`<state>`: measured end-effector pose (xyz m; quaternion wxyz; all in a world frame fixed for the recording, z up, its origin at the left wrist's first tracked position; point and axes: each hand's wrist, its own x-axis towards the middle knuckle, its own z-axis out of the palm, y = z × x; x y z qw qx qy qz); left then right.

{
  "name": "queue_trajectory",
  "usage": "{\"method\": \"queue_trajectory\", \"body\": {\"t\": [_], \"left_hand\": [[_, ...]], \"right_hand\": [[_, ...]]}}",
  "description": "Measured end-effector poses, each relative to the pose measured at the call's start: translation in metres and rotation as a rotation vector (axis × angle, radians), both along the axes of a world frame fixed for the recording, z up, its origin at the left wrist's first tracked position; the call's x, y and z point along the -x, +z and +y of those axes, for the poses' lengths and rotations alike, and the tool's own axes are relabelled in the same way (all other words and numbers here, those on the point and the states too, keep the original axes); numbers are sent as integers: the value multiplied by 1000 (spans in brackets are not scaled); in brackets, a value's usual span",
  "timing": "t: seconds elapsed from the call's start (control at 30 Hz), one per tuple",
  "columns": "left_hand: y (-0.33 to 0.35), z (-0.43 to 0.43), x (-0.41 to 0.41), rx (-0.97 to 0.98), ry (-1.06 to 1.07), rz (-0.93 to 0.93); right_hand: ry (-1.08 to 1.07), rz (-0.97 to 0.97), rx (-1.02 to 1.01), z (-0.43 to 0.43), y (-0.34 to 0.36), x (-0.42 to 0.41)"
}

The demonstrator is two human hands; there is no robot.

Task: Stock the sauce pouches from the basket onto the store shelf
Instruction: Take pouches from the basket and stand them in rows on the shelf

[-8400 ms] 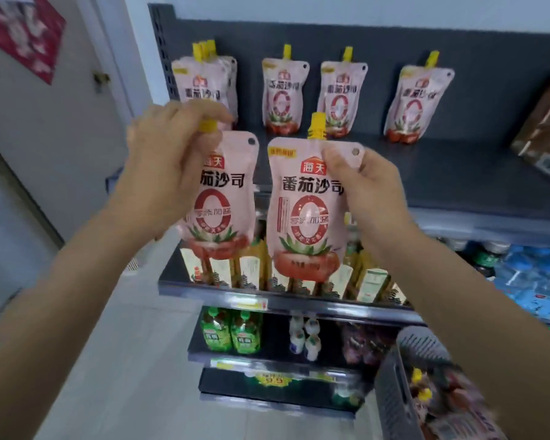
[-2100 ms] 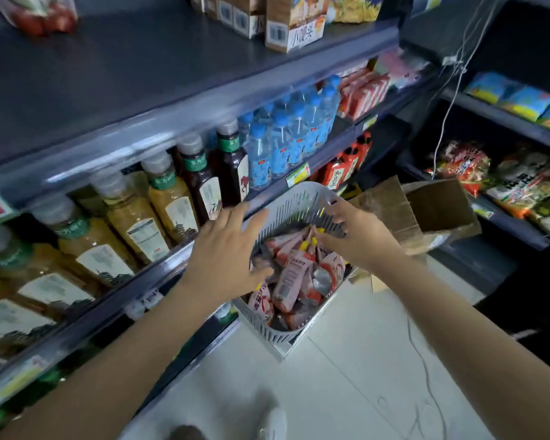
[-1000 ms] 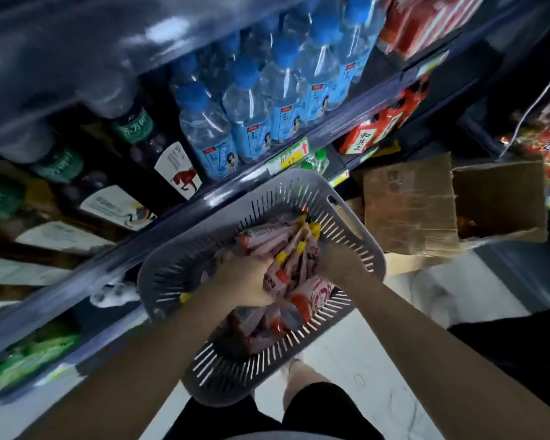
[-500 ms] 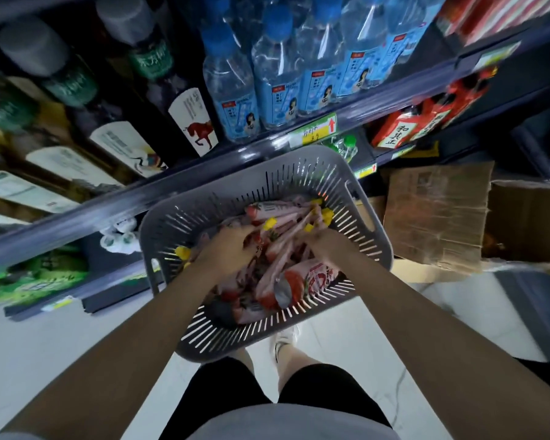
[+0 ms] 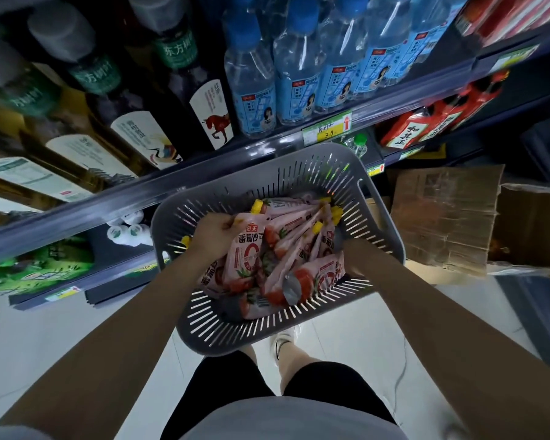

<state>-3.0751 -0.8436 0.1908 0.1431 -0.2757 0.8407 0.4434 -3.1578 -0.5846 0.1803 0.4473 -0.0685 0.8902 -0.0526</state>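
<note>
A grey slotted basket (image 5: 380, 217) hangs in front of the lower shelves, holding several pink tomato sauce pouches (image 5: 302, 271) with yellow caps. My left hand (image 5: 215, 231) pinches the top corner of one pouch (image 5: 246, 252), just beside its yellow cap, and this pouch stands face-up above the pile. My right forearm reaches into the basket from the right. My right hand (image 5: 346, 249) is buried among the pouches, so its fingers are hidden. The top shelf with the stocked pouches is out of view.
The shelf edge (image 5: 204, 173) runs just behind the basket, with dark tea bottles (image 5: 185, 90) and blue water bottles (image 5: 299, 74) above it. Red packets (image 5: 426, 125) sit lower right. Flattened cardboard boxes (image 5: 445, 223) lie on the floor at right. My legs and a shoe (image 5: 283, 339) are below.
My left hand has pulled one pouch up out of the pile so its front label shows. My right hand has sunk deeper among the pouches. The view has come closer to the basket.
</note>
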Motion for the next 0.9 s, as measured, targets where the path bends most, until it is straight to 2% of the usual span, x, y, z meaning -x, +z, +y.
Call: {"method": "queue_trajectory", "body": {"t": [0.13, 0.27, 0.47, 0.57, 0.67, 0.73, 0.83, 0.9], "left_hand": [[3, -1, -3, -18, 27, 11], [6, -7, -6, 40, -35, 40], [9, -16, -9, 242, -261, 55], [7, -15, -11, 301, -254, 58], [5, -12, -10, 331, -194, 33], [5, -9, -6, 330, -229, -32], [4, -1, 4, 425, -324, -129], [4, 8, 10, 483, -397, -199]], "right_hand": [[91, 30, -18, -1, 5, 8], [195, 24, 121, 0, 27, 20], [57, 29, 628, -34, 69, 20], [79, 168, 736, -64, 59, -2], [1, 290, 745, -78, 43, -19], [-85, 352, 711, -82, 36, -22], [-191, 370, 589, -81, 29, -17], [-155, 359, 465, -82, 29, -10]]}}
